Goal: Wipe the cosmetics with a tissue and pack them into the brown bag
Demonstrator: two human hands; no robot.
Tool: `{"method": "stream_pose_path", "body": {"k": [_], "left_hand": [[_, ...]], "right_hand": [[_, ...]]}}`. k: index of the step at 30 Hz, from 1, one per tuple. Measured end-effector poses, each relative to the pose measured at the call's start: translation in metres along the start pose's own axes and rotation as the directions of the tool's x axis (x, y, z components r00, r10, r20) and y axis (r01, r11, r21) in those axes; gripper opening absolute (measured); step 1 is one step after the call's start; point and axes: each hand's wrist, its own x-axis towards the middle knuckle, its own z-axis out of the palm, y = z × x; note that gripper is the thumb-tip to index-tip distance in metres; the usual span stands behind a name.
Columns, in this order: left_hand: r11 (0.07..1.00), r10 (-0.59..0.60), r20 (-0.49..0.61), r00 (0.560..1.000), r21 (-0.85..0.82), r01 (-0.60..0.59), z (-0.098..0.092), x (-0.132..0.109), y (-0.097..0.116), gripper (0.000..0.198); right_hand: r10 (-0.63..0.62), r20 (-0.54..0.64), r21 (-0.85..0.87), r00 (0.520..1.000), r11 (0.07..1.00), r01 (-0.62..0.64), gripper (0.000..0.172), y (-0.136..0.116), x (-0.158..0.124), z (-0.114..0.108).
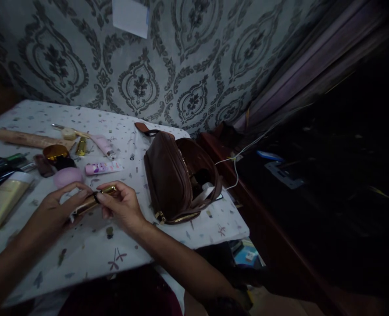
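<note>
The left hand (56, 204) and right hand (126, 206) are gripping a slim gold tube (86, 204) in their fingers, possibly risking a drop if either pinch is loosening.

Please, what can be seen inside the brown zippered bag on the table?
Inside the brown zippered bag, a white item and a dark rounded shape are visible, both unclear. The bag's walls and shadow hide whatever lies deeper.
</note>
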Motion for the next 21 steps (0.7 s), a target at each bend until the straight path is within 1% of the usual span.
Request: {"method": "stream_pose_path", "body": {"k": [2, 3, 4, 8, 12, 14, 16, 17, 19, 20, 21], "left_hand": [[0.98, -0.154, 0.061, 0.986, -0.115, 0.161, 0.001, 0.0, 0.005, 0.056], [0.965, -0.2, 0.078, 0.977, -0.157, 0.21, 0.002, 0.0, 0.007, 0.057], [0.96, -0.212, 0.078, 0.974, -0.171, 0.222, 0.002, 0.0, 0.008, 0.056], [0.973, -0.167, 0.016, 0.986, -0.157, 0.167, 0.003, -0.001, 0.013, 0.049], [0.981, -0.179, -0.035, 0.983, -0.082, 0.176, 0.006, -0.003, 0.014, 0.046], [0.992, -0.129, -0.078, 0.989, -0.012, 0.128, 0.005, -0.003, 0.011, 0.046], [0.994, -0.031, -0.147, 0.989, 0.101, 0.046, 0.003, -0.002, 0.008, 0.045], [0.987, 0.033, -0.183, 0.983, 0.161, -0.003, 0.001, -0.001, 0.006, 0.044], [0.959, 0.179, -0.209, 0.961, 0.255, -0.123, -0.001, 0.0, 0.004, 0.042], [0.937, 0.26, -0.188, 0.947, 0.286, -0.201, -0.002, 0.001, 0.004, 0.04], [0.906, 0.346, -0.144, 0.927, 0.31, -0.29, -0.002, 0.001, 0.004, 0.039]], "right_hand": [[0.042, -0.025, 0.057, 0.999, 0.998, -0.041, 0.047, 0.002, 0.002, -0.001], [0.062, -0.032, 0.078, 0.998, 0.995, -0.059, 0.048, 0.003, 0.003, -0.002], [0.075, -0.035, 0.093, 0.997, 0.993, -0.072, 0.048, 0.003, 0.003, -0.002], [0.101, -0.007, 0.127, 0.995, 0.987, -0.099, 0.052, 0.002, 0.001, 0.001], [0.1, 0.029, 0.083, 0.995, 0.991, -0.102, 0.054, 0.001, -0.001, 0.005], [0.088, 0.021, 0.048, 0.996, 0.995, -0.089, 0.057, 0.001, -0.001, 0.005], [0.069, 0.018, -0.003, 0.997, 0.998, -0.069, 0.057, 0.004, -0.001, 0.003], [0.053, 0.022, -0.051, 0.998, 0.997, -0.052, 0.055, 0.005, -0.002, 0.002], [-0.001, 0.031, -0.22, 1.0, 0.976, 0.007, 0.044, 0.007, -0.004, 0.0], [-0.037, 0.048, -0.34, 0.998, 0.939, 0.051, 0.036, 0.008, -0.006, 0.0], [-0.071, 0.08, -0.468, 0.994, 0.878, 0.101, 0.029, 0.008, -0.008, 0.0]]}}
